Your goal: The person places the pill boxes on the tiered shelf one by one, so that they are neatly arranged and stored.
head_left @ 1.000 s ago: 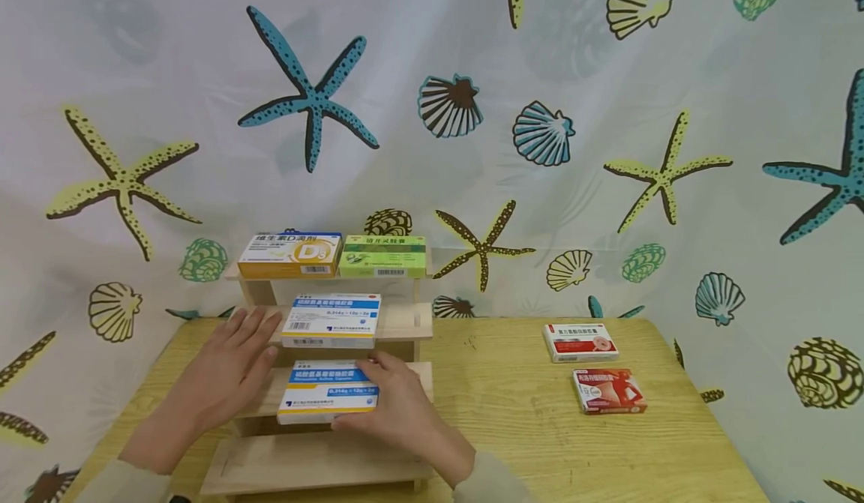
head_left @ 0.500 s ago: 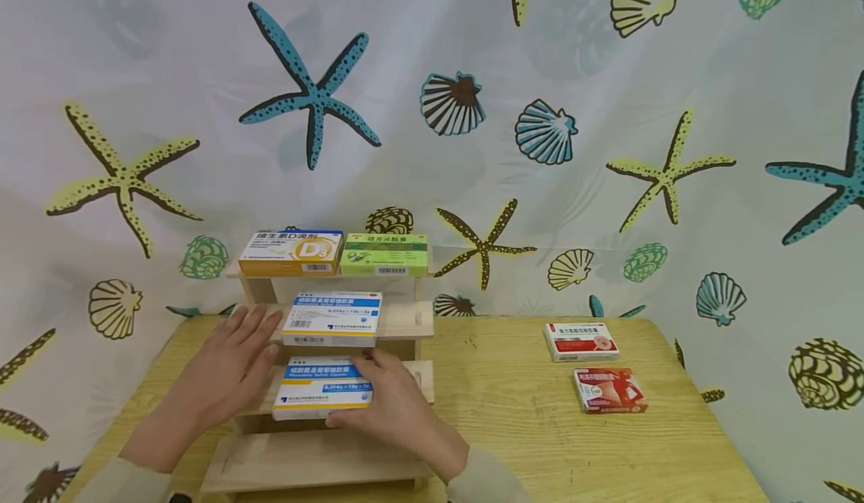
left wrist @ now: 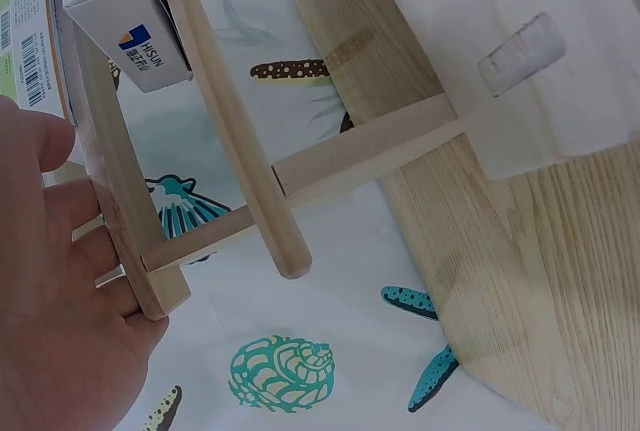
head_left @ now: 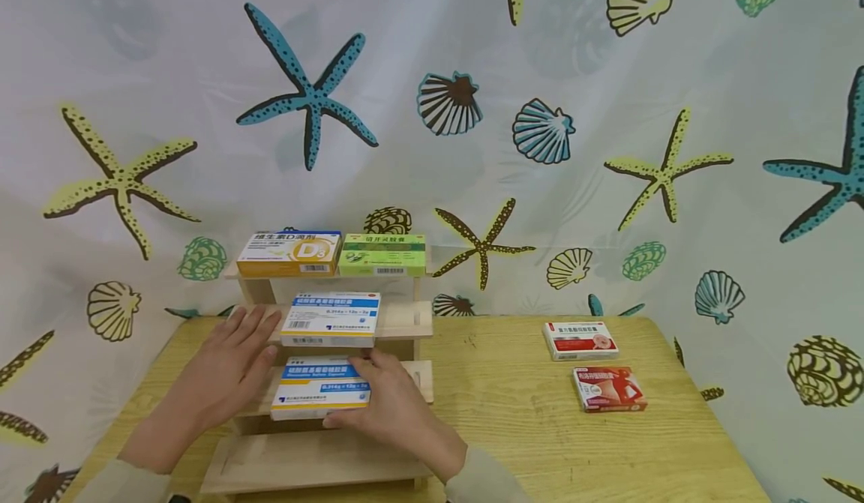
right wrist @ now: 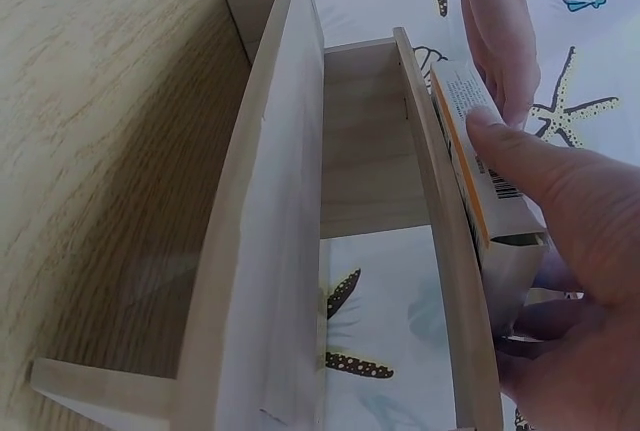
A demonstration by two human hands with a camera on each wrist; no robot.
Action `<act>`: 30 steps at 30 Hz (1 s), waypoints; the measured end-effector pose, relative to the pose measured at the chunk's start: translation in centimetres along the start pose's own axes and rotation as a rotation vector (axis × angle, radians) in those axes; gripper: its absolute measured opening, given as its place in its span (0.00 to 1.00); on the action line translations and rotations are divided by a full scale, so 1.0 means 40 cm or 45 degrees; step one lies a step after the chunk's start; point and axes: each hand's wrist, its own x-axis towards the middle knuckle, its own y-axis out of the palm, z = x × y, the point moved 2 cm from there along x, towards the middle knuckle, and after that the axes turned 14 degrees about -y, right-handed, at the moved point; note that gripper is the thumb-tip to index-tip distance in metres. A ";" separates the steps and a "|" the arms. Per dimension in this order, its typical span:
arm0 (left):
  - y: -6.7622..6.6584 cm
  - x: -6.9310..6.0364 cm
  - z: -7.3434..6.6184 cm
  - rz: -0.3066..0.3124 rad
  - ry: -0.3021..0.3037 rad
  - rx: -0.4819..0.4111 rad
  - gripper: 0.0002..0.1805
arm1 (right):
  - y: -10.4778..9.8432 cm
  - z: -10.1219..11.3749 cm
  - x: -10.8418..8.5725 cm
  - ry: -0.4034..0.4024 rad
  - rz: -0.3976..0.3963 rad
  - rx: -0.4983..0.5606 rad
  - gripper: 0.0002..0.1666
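My right hand [head_left: 398, 405] pinches a blue-and-white medicine box [head_left: 313, 398] by its right end, where it lies on the third shelf down of a wooden stepped rack [head_left: 304, 458]. In the right wrist view the thumb presses on the face of this medicine box [right wrist: 485, 166], with fingers behind it. My left hand [head_left: 226, 364] holds the left end of the second shelf. Seen from the left wrist, the fingers of the left hand [left wrist: 75, 281] wrap the shelf's end and their tips are hidden. A matching medicine box [head_left: 331, 319] lies on that second shelf.
On the top shelf an orange-and-white vitamin D box [head_left: 290, 254] sits beside a green box [head_left: 382, 255]. Two red-and-white boxes, one farther back [head_left: 580, 340] and one nearer [head_left: 610, 389], lie on the wooden table [head_left: 526, 443] at right. A patterned curtain [head_left: 405, 38] hangs behind.
The right hand has slid the lower blue-and-white medicine box slightly left and back along its shelf, mostly in the first half second. The left hand keeps its place on the rack.
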 end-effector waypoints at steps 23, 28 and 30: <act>0.008 0.002 0.004 -0.041 0.026 -0.005 0.30 | -0.088 -0.035 -0.116 0.072 -0.087 0.037 0.45; 0.011 0.001 0.007 -0.033 0.021 -0.014 0.31 | -0.147 -0.082 -0.166 -0.030 -0.382 0.000 0.31; 0.010 0.001 0.007 -0.033 0.023 -0.012 0.31 | -0.172 -0.112 -0.183 -0.067 -0.506 -0.021 0.26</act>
